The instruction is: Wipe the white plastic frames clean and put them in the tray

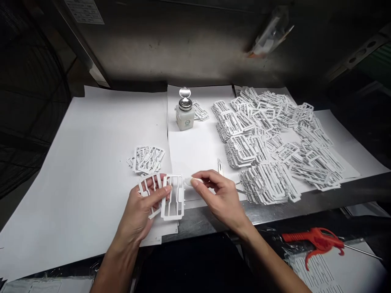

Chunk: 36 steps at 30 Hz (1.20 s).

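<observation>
Two white slotted plastic frames are in my left hand [145, 203]; the right-hand white frame [173, 198] is pinched under my thumb, and the other one tilts against my palm. My right hand [218, 195] pinches a small white pad [194, 180] between thumb and fingertips, just right of that frame's upper edge. Beyond my left hand, a small pile of white frames [149, 158] lies on the paper. A large heap of stacked white frames [264, 183] covers the right side.
A square bottle [185, 118] with its metal lid raised stands at the back middle, a few frames behind it. A metal blade tool [220, 166] lies beyond my right hand. A red air gun [320, 242] rests at the lower right. White paper [100, 162] covers the metal bench.
</observation>
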Tool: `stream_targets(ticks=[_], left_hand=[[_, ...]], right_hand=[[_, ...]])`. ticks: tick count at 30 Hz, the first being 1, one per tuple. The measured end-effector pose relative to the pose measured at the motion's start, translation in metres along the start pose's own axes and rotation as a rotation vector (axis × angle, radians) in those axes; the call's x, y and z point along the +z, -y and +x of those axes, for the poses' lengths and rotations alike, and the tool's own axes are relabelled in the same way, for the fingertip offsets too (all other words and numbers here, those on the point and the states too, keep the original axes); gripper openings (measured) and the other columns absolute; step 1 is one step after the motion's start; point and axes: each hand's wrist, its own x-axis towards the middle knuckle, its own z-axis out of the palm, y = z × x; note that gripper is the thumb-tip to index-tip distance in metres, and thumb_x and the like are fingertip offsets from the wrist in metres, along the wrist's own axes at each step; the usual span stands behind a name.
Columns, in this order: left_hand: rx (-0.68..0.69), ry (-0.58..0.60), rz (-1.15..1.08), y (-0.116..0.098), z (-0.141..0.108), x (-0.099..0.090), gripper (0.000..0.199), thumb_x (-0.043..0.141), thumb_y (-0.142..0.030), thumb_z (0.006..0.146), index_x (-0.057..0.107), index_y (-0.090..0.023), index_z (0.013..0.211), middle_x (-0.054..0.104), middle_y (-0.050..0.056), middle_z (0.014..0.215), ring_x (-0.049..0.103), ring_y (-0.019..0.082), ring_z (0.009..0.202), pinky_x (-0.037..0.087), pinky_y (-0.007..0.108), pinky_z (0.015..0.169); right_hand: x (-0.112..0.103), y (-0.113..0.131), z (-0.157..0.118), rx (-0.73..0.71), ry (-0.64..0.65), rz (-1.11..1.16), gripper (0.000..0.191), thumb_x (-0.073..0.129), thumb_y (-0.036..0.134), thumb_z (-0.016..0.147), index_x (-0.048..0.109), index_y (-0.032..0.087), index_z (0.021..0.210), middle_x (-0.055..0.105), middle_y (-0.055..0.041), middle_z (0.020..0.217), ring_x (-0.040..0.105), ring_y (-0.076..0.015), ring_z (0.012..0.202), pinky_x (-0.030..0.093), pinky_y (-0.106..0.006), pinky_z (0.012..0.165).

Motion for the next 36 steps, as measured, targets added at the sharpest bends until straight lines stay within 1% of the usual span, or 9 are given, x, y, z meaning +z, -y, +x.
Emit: stream_targets(ticks=[6,9,12,17,19,24,27,31,36], left_hand=[[0.028,0.011,-0.061,0.018,-0.009,0.018,0.034,0.076,-0.019,0.061,0.065,-0.015,0.093,0.064,0.002,0.08,0.059,0.012,0.067,0.048,0.024,0.065],[-0.01,-0.033,-0.036,0.019,-0.01,0.018,0.036,0.077,-0.021,0.06,0.064,-0.014,0.094,0.063,0.002,0.078,0.057,0.011,0.065,0.048,0.022,0.062],[-0.032,-0.009,-0.031,0.021,-0.009,0.017,0.033,0.076,-0.022,0.063,0.064,-0.014,0.093,0.061,0.0,0.075,0.055,0.009,0.061,0.046,0.021,0.059],[-0.045,0.025,-0.02,0.023,-0.008,0.019,0.029,0.073,-0.023,0.067,0.063,-0.014,0.093,0.058,0.0,0.074,0.053,0.009,0.062,0.046,0.021,0.059],[-0.044,0.012,-0.033,0.023,-0.006,0.02,0.03,0.073,-0.023,0.067,0.063,-0.014,0.093,0.059,0.001,0.076,0.054,0.01,0.063,0.047,0.022,0.059],[-0.01,-0.084,-0.101,0.022,-0.001,0.016,0.032,0.075,-0.02,0.063,0.064,-0.013,0.092,0.061,0.003,0.082,0.056,0.012,0.067,0.049,0.024,0.061],[0.003,-0.114,-0.116,0.022,0.001,0.014,0.032,0.076,-0.018,0.062,0.064,-0.013,0.091,0.061,0.003,0.083,0.056,0.011,0.066,0.05,0.024,0.06],[0.006,-0.138,-0.12,0.024,0.001,0.02,0.034,0.077,-0.017,0.06,0.064,-0.013,0.092,0.061,0.002,0.082,0.055,0.009,0.064,0.048,0.021,0.057],[0.079,-0.156,-0.164,0.024,-0.002,0.028,0.028,0.076,-0.015,0.06,0.064,-0.013,0.086,0.06,-0.001,0.076,0.054,0.007,0.06,0.047,0.017,0.055]], right_hand=[[0.014,0.004,0.003,-0.174,0.053,-0.174,0.01,0.057,0.013,0.087,0.064,0.01,0.094,0.06,-0.0055,0.089,0.055,-0.0128,0.073,0.044,-0.023,0.068],[0.001,-0.003,0.0,-0.106,0.006,-0.243,0.007,0.059,0.014,0.087,0.065,0.012,0.09,0.06,-0.0032,0.084,0.053,-0.0114,0.068,0.043,-0.022,0.064],[-0.013,-0.008,-0.003,-0.031,-0.027,-0.241,0.005,0.06,0.015,0.086,0.065,0.015,0.088,0.06,-0.0002,0.08,0.052,-0.0104,0.065,0.042,-0.022,0.062],[-0.015,-0.005,-0.004,-0.037,-0.06,-0.198,0.006,0.059,0.016,0.087,0.064,0.015,0.09,0.06,-0.0002,0.083,0.052,-0.0103,0.066,0.043,-0.021,0.064],[-0.012,-0.003,-0.006,-0.05,-0.007,-0.225,0.006,0.059,0.015,0.087,0.064,0.014,0.09,0.059,-0.0013,0.083,0.053,-0.0109,0.068,0.043,-0.021,0.064],[-0.021,0.001,-0.028,-0.022,0.262,-0.252,0.007,0.058,0.014,0.087,0.063,0.015,0.091,0.059,-0.0014,0.086,0.054,-0.0118,0.072,0.042,-0.023,0.065],[-0.029,-0.001,-0.041,0.045,0.249,-0.212,0.007,0.058,0.013,0.087,0.063,0.017,0.088,0.057,0.0007,0.081,0.052,-0.011,0.069,0.041,-0.022,0.064],[-0.017,0.001,-0.046,0.041,0.146,-0.193,0.006,0.057,0.015,0.088,0.063,0.016,0.09,0.057,-0.0006,0.079,0.051,-0.0122,0.068,0.041,-0.023,0.064],[0.003,0.002,-0.046,-0.105,0.23,-0.244,0.013,0.051,0.014,0.089,0.061,0.015,0.098,0.058,-0.0056,0.088,0.054,-0.0168,0.081,0.042,-0.027,0.073]])
